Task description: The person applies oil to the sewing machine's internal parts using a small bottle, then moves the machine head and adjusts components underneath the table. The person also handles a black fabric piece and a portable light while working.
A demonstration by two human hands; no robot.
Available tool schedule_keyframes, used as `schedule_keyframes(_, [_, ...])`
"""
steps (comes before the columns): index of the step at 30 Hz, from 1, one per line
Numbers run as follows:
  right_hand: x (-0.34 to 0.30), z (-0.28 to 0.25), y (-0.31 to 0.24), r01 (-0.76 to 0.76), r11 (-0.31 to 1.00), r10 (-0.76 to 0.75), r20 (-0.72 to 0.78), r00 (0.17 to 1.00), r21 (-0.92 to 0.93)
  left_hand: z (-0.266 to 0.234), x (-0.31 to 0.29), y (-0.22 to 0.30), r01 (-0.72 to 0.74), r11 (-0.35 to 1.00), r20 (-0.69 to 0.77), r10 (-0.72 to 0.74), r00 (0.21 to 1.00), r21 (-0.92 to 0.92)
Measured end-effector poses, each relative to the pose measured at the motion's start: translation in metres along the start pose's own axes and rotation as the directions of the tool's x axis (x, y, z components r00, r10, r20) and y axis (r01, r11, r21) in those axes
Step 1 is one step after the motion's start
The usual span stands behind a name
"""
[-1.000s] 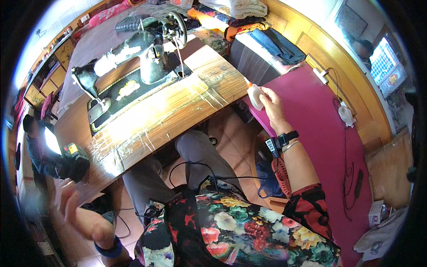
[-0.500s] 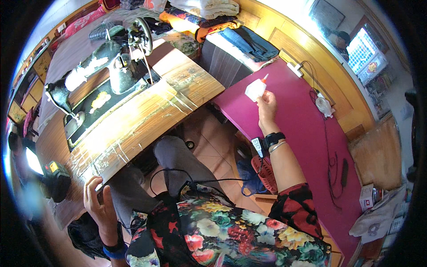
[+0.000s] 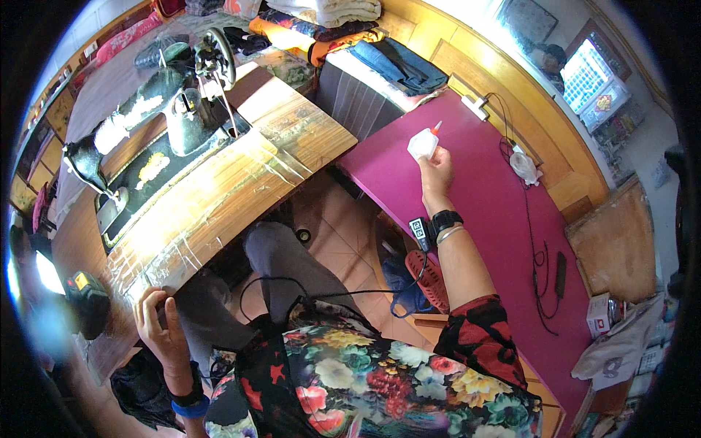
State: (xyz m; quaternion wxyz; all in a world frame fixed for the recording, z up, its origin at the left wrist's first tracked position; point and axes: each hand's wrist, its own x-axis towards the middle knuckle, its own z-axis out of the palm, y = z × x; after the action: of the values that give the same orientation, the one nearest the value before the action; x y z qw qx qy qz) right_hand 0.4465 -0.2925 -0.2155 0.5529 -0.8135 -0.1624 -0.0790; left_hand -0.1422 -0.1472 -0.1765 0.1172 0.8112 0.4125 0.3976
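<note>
My right hand (image 3: 437, 174) is closed round a small translucent white squeeze bottle (image 3: 421, 145) with a red pointed nozzle. It holds the bottle tilted, nozzle up and to the right, over the purple tabletop (image 3: 482, 197). My left hand (image 3: 161, 332) is at the near edge of the wooden sewing table (image 3: 219, 219), fingers loosely bent and thumb apart. Nothing shows in it, though the fingertips are partly lost against the table edge. On that table stands a worn black sewing machine (image 3: 161, 102) with a handwheel.
A lit lamp-like device (image 3: 50, 271) and a black item (image 3: 89, 296) are beside the wooden table. Folded jeans (image 3: 401, 64) lie on a box behind. A power strip (image 3: 473, 106) and black cables (image 3: 539, 263) are on the purple table. A red slipper (image 3: 427, 281) is below.
The whole view has shifted slightly. My right hand with the bottle has moved a little to the right over the purple table. The left hand stays at the wooden table's edge.
</note>
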Motion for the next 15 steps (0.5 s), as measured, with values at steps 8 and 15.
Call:
schedule_keyframes(8, [-0.008, -0.002, 0.006, 0.065, 0.879, -0.093, 0.037, 0.995, 0.473, 0.000, 0.003, -0.007, -0.021, 0.999, -0.029, 0.021, 0.999, 0.025])
schedule_keyframes(15, [-0.012, -0.012, -0.001, -0.044, 0.947, 0.022, 0.075, 0.997, 0.319, 0.000, 0.012, -0.002, -0.023, 0.998, -0.061, 0.020, 0.998, -0.053])
